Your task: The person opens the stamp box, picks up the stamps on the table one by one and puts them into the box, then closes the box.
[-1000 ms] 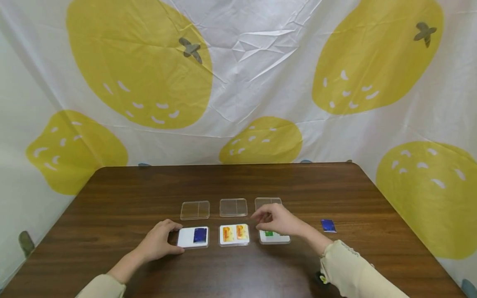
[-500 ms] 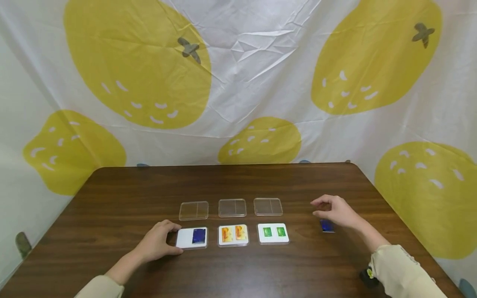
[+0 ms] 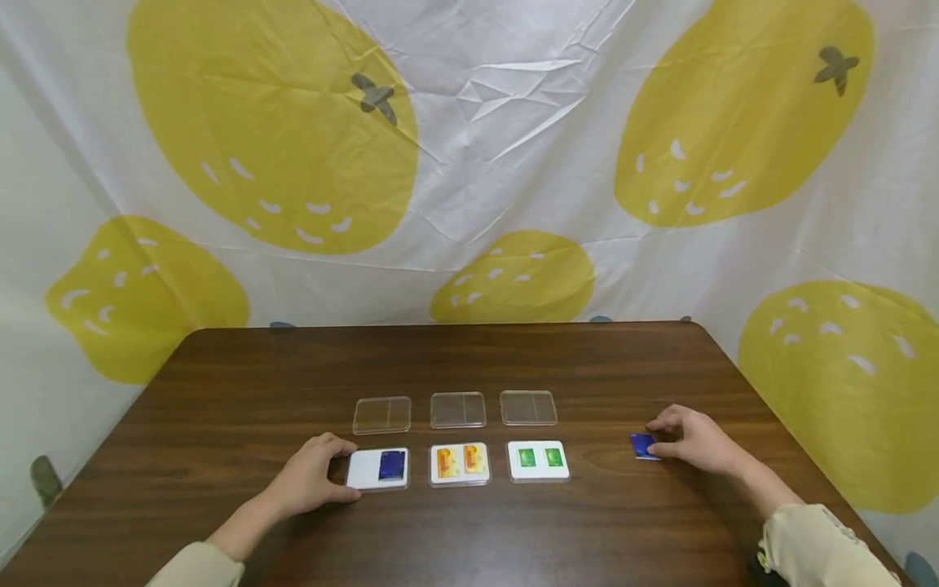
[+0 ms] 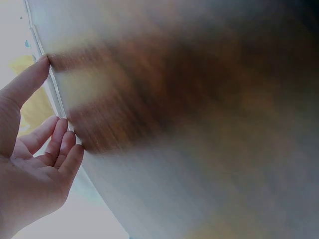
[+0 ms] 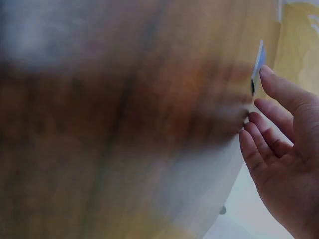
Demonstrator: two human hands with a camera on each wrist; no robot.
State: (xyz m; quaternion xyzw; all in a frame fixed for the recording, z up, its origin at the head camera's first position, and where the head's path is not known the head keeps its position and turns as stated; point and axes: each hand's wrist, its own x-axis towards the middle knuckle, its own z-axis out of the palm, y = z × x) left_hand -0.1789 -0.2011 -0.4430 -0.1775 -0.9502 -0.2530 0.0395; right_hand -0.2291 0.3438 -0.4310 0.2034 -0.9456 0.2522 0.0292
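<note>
A white cloth (image 3: 528, 187) printed with big yellow lemons (image 3: 279, 139) hangs behind a brown wood-grained table (image 3: 455, 538), and the middle case (image 3: 460, 484), a shallow clear box near the table's centre, shows two orange pictures (image 3: 447, 462) side by side. Well to the right of the middle case lies the loose blue card (image 3: 641, 445), blue face up, a pale strip along its near edge; its left edge runs roughly front to back, slightly slanted, but which side is longer cannot be told with fingers over part of it. The right hand (image 3: 697, 443) has its thumb and index finger bent round the card's right end, pinching it; whether the card is raised at all cannot be told. Just left of the middle case sits the left case (image 3: 377, 489), its long axis running left to right, a blue rectangle (image 3: 392, 465) filling the right part of its white insert (image 3: 362, 470). The left hand (image 3: 311, 475) grips that case's left end, thumb at the near corner, index finger at the far one. Just right of the middle case, the right case (image 3: 540, 479) lies lengthwise the same way, with two green pictures (image 3: 526, 457). Beyond the middle case, three clear covers (image 3: 451, 410) form a row, also long side across.
</note>
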